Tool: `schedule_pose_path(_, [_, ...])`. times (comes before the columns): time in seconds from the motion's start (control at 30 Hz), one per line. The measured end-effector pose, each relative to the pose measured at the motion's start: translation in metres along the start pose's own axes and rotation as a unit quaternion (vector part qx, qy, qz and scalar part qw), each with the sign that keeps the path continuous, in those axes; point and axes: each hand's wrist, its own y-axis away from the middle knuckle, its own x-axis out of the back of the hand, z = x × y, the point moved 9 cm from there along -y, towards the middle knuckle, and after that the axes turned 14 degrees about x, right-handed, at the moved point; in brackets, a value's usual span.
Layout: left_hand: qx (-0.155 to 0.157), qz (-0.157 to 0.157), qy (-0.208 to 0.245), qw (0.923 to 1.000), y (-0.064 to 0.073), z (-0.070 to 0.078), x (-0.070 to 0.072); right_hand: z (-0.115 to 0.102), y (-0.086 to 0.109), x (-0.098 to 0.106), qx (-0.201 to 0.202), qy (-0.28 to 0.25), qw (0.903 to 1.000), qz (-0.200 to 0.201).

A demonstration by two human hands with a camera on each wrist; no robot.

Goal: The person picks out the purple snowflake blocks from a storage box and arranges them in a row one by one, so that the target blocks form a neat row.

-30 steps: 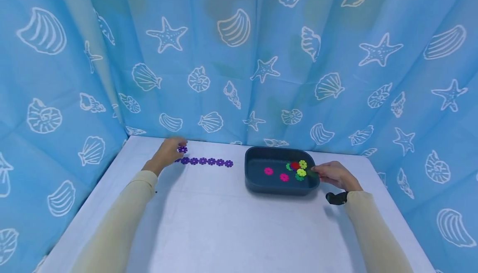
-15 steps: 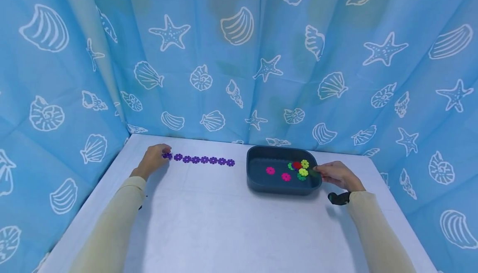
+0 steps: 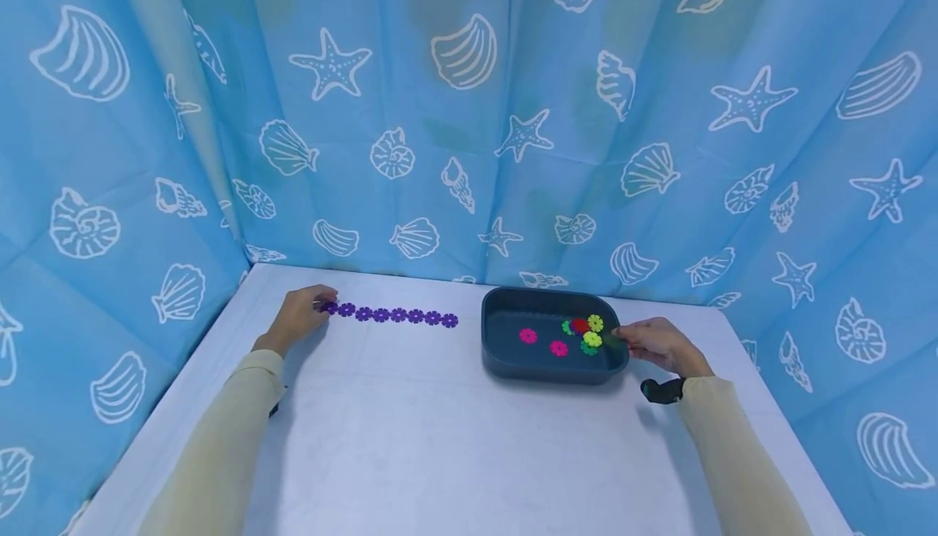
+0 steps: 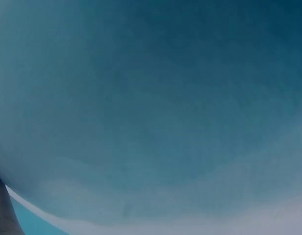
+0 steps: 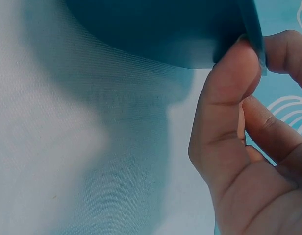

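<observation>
In the head view, several purple flower-shaped plastic discs (image 3: 399, 315) lie in a row on the white tabletop. My left hand (image 3: 295, 318) is at the row's left end, pinching a purple flower-shaped disc (image 3: 332, 308) that its fingers partly cover. A dark blue-grey basin (image 3: 554, 375) stands right of the row. Its right rim is pinched between the thumb and fingers of my right hand (image 3: 662, 345), which the right wrist view shows close up, with the thumb (image 5: 227, 88) against the basin's wall. The left wrist view shows mostly blurred cloth and a sliver of hand.
Inside the basin, two pink discs (image 3: 528, 336) lie apart from a cluster of yellow discs (image 3: 593, 339), a red disc (image 3: 580, 326) and green ones. A blue curtain (image 3: 469, 153) with white shell prints surrounds the table (image 3: 440, 454) at the back and sides.
My left hand has moved left from above the row to its left end and set down there, keeping the purple disc in its fingers. The right hand has stayed on the basin's rim.
</observation>
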Motion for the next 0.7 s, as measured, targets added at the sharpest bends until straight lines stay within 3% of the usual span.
schedule_pose_path(0.33, [-0.022,0.004,-0.007,0.9997,0.0,-0.001,0.0,0.0,0.001,0.0,0.001,0.012,0.9999,-0.001])
schedule_pose_path(0.57, [-0.023,0.008,-0.013,0.9996,0.002,0.006,0.002,-0.001,0.0,0.0,0.005,0.011,0.9999,-0.005])
schedule_pose_path(0.7, [-0.031,-0.006,-0.008,0.9995,0.002,0.013,0.0,-0.001,0.0,0.001,0.004,0.017,0.9998,-0.004])
